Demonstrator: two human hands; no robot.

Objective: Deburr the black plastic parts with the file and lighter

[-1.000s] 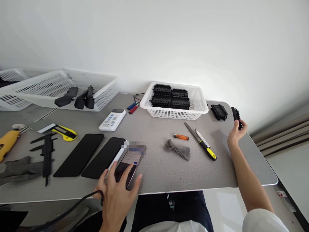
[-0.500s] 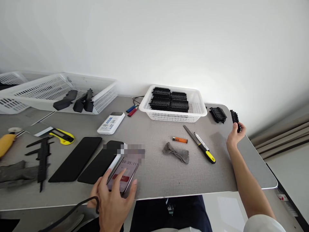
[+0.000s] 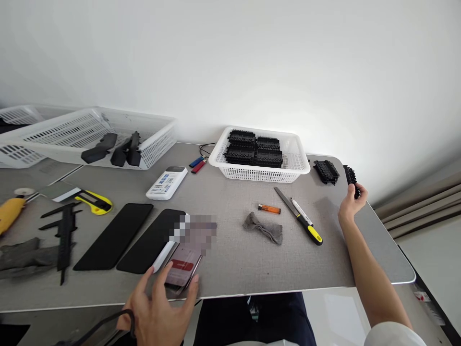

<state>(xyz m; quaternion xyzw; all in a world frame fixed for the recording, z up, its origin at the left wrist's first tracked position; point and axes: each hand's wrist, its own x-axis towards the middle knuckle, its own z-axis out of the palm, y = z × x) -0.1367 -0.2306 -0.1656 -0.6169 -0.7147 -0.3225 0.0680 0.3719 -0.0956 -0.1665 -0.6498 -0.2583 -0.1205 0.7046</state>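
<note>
My left hand (image 3: 156, 298) has its fingers spread at the lower end of a smartphone (image 3: 185, 266), whose lit screen shows a red button. Part of that screen is blurred out. Left of the phone lie two flat black panels (image 3: 114, 236). At the table's right edge my right hand (image 3: 352, 202) grips a black ridged plastic part (image 3: 350, 175), held upright between thumb and fingers. A similar black plastic part (image 3: 326, 172) lies on the table just left of it.
A white basket (image 3: 264, 174) holds several black ridged parts. A file (image 3: 298, 216), a marker (image 3: 301, 211), an orange lighter (image 3: 269, 209) and a grey cloth (image 3: 262, 228) lie mid-table. Leftward are a white power bank (image 3: 166, 183), a yellow cutter (image 3: 94, 202), calipers (image 3: 65, 238) and another basket (image 3: 158, 144).
My left hand has drawn back down and left from the phone's screen, its fingers now nearer the phone's lower edge. My right hand still grips the black part in the same place.
</note>
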